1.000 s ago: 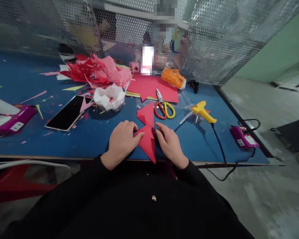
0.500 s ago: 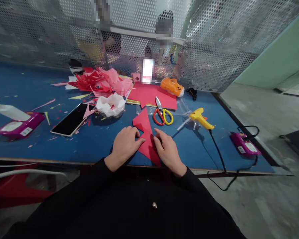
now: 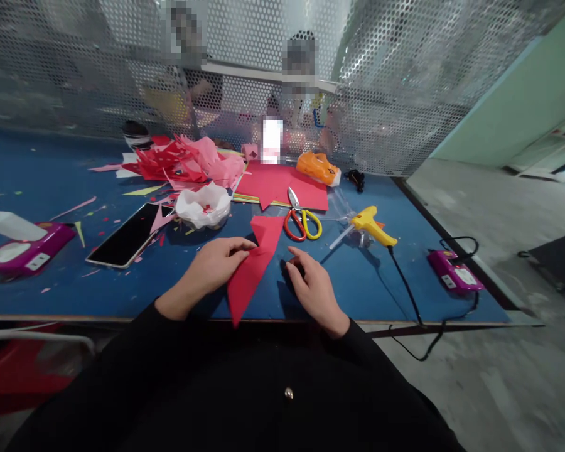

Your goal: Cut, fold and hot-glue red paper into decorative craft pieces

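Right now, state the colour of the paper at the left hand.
The paper is red; head view.

Dim, cool light, soft shadows; stretched edges

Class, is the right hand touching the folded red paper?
No, blue tabletop shows between the right hand and the folded red paper.

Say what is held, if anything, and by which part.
The left hand holds the folded red paper by its left edge, near the middle; the right hand, nothing.
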Tool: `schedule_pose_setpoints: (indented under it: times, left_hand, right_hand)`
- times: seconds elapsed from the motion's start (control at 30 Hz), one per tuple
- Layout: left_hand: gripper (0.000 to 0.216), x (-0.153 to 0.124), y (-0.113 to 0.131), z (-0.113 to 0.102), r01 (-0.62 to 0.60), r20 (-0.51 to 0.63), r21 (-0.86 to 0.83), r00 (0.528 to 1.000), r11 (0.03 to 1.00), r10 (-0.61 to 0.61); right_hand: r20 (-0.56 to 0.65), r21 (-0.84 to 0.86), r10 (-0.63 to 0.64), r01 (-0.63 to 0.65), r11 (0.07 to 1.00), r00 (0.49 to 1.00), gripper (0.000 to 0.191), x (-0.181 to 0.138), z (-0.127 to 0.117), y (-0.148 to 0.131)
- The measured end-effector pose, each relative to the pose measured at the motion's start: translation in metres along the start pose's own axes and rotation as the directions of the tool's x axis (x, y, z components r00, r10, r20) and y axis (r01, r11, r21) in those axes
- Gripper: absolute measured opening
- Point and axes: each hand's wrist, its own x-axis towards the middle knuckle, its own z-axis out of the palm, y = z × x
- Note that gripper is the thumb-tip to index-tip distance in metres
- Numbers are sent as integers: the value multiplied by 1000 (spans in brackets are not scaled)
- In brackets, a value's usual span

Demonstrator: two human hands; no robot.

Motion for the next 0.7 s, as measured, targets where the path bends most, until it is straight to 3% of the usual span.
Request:
schedule_pose_setpoints:
  times: [0.07,0.13,0.2,0.27,0.33,0.4,0.53,0.6,0.7]
  left_hand:
    - [31,2,-4,-14,-28,66,-17,997,999,30]
    - [34,5,-8,-26,-49,202,-8,978,999,49]
    - [32,9,-11,-37,-67,288,-13,955,998,68]
    - [31,14,-11,-45,-91,363,-16,927,996,91]
    - [30,19,-8,-51,-112,428,-33,896,993,115]
    - [27,23,-4,-56,-131,506,-86,848,988,157]
    - [25,29,2,-60,-172,604,-240,744,955,286]
    - [26,35,-1,-57,-185,609,-181,751,966,258]
    - [29,47,-10,-49,-195,566,32,812,980,143]
  right_hand:
    - [-33,5,-16,16,1000,999,34,0,-5,-2]
    - [-101,-32,-62,59,998,993,32,5,-18,-2]
    - [-203,-168,-124,90,982,971,32,15,-40,3]
    - [-281,-399,-124,1,917,952,38,30,-68,15]
    - [-265,-601,-17,-152,785,964,50,46,-96,32]
    - [-171,-743,174,-243,623,970,54,60,-118,51]
    - [-96,-784,288,-251,568,953,36,73,-136,78]
    - [-71,-793,317,-246,557,946,32,72,-137,85]
    - [-76,-805,331,-253,536,941,34,71,-136,91]
